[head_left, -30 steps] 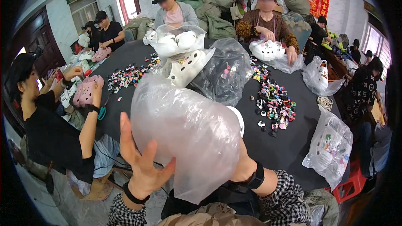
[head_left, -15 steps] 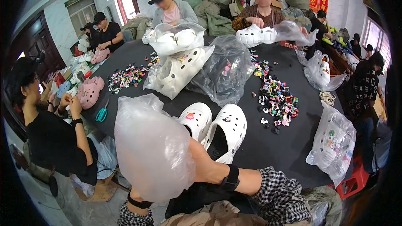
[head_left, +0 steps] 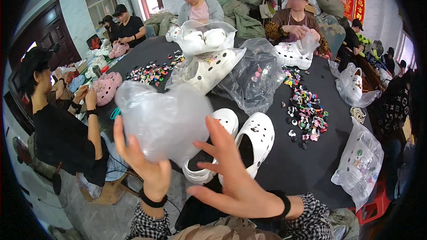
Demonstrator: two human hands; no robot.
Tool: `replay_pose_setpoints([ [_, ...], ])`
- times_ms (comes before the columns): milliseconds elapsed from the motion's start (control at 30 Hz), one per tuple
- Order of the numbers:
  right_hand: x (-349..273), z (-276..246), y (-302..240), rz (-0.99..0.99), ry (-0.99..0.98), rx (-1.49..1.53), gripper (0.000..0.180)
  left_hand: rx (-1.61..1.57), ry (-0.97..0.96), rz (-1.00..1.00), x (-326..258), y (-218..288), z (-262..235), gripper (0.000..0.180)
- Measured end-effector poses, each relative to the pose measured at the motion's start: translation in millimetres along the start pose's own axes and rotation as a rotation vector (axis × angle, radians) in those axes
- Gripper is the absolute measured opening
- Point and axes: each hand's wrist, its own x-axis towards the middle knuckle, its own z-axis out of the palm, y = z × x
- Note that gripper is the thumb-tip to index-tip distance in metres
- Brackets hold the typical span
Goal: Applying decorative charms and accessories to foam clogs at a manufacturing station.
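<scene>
My left hand [head_left: 144, 162] grips a clear, puffed-up plastic bag [head_left: 162, 120] from below, held up over the near edge of the black table [head_left: 284, 173]. My right hand [head_left: 231, 175] is just right of the bag, out of it, fingers spread and holding nothing. Behind that hand a pair of white clogs [head_left: 249, 144] lies side by side on the table.
A scatter of small coloured shoe charms [head_left: 307, 115] lies right of the clogs, another [head_left: 151, 73] at the far left. Bagged white clogs [head_left: 207, 60] fill the table's middle; a filled bag [head_left: 360, 162] hangs at the right edge. Several people sit around; one person [head_left: 58, 124] at my left.
My right hand has come out of the bag and now spreads open beside it. The bag has shifted left and lower, uncovering the white clogs.
</scene>
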Motion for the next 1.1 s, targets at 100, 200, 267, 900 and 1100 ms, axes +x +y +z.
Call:
replay_pose_setpoints([
  [100, 10.3, 1.7, 30.0, -0.003, 0.061, 0.048, 0.118, -0.123, -0.018, -0.040, 1.4, 28.7, 2.2, 0.076],
  [200, 16.2, -7.8, 40.6, 0.041, 0.147, 0.336, 0.127, -0.826, -0.362, -0.509, -10.8, 40.6, -11.8, 0.068],
  [267, 18.0, -14.7, 43.3, 0.062, 0.126, 0.431, 0.125, -1.032, -0.374, -0.691, -1.8, 46.9, -12.8, 0.066],
  [900, 47.2, -48.9, 40.9, -0.184, 0.416, 0.200, 0.040, -1.111, -0.273, -0.570, 0.4, 23.9, 2.4, 0.075],
  [1100, 68.2, -39.4, 40.8, -0.120, 0.266, 0.228, 0.045, -0.983, -0.218, -0.322, 11.4, 17.5, 26.7, 0.104],
])
